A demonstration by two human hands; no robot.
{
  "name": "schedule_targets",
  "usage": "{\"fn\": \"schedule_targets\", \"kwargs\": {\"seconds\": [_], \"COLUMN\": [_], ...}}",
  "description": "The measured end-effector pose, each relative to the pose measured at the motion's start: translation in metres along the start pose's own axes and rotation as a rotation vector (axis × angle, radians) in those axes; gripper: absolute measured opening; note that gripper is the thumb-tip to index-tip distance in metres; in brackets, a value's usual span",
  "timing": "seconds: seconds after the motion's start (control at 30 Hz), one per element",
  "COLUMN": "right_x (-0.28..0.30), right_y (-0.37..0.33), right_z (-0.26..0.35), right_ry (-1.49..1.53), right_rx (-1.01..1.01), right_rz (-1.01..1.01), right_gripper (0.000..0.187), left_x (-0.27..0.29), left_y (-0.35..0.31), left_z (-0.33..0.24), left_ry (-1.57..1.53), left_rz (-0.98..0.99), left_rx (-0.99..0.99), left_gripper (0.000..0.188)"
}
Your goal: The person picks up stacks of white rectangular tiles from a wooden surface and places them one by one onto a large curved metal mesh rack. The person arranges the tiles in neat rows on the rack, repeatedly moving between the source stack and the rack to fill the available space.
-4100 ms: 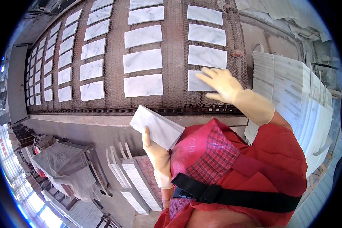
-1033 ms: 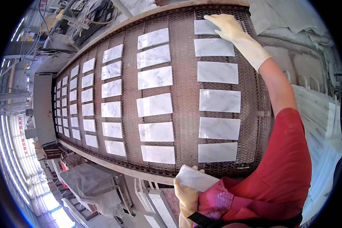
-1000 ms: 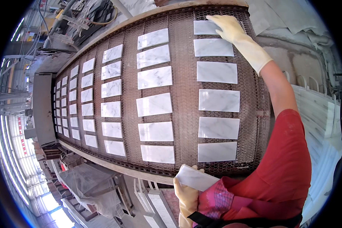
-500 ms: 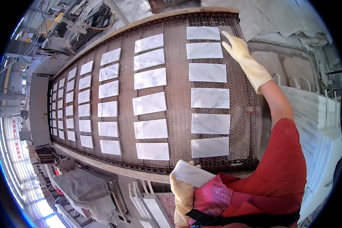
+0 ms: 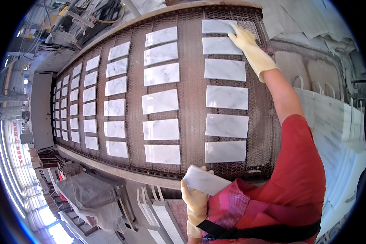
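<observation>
In the head view, the right hand (image 5: pixel 248 40) (in a pale yellow glove) is stretched out at the upper right, fingers flat and a little apart, on the far white tile (image 5: pixel 217 26) at the top of the brown mesh belt (image 5: pixel 191 81). It may also touch the next tile. At the bottom middle, the left hand (image 5: pixel 194 197) has its fingers wrapped around a stack of white tiles (image 5: pixel 205 181) against the red apron (image 5: pixel 227 203).

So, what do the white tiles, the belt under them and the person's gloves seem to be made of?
White tiles: apparently marble, white with grey veins, and a smooth, faintly glossy face.
Belt: seemingly metal wire mesh, rusty brown with open hexagonal cells.
Gloves, as on the right hand and the left hand: probably rubber or latex, pale yellow, matte and slightly wrinkled.
</observation>
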State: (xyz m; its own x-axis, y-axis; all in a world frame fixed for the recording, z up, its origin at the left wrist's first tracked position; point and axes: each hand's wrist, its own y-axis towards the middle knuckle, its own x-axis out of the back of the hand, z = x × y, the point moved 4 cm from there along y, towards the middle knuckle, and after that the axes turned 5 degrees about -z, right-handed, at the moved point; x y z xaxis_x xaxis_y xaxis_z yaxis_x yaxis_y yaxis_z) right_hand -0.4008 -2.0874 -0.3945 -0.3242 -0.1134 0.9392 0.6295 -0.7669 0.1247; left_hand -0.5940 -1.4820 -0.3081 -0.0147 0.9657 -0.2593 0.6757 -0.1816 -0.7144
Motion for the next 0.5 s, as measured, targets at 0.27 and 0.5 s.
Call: {"fn": "schedule_targets", "kwargs": {"seconds": [0.27, 0.5], "right_x": [0.029, 0.101], "right_y": [-0.038, -0.279], "right_z": [0.028, 0.045], "right_ry": [0.301, 0.570], "right_rx": [0.280, 0.694], "right_rz": [-0.216, -0.174], "right_gripper": [0.067, 0.064], "left_x": [0.016, 0.064], "left_y": [0.004, 0.006], "left_z": [0.006, -0.010], "left_ry": [-0.255, -0.264], "left_rz": [0.132, -0.008], "left_rx": [-0.022, -0.233], "left_gripper": [0.084, 0.083]}}
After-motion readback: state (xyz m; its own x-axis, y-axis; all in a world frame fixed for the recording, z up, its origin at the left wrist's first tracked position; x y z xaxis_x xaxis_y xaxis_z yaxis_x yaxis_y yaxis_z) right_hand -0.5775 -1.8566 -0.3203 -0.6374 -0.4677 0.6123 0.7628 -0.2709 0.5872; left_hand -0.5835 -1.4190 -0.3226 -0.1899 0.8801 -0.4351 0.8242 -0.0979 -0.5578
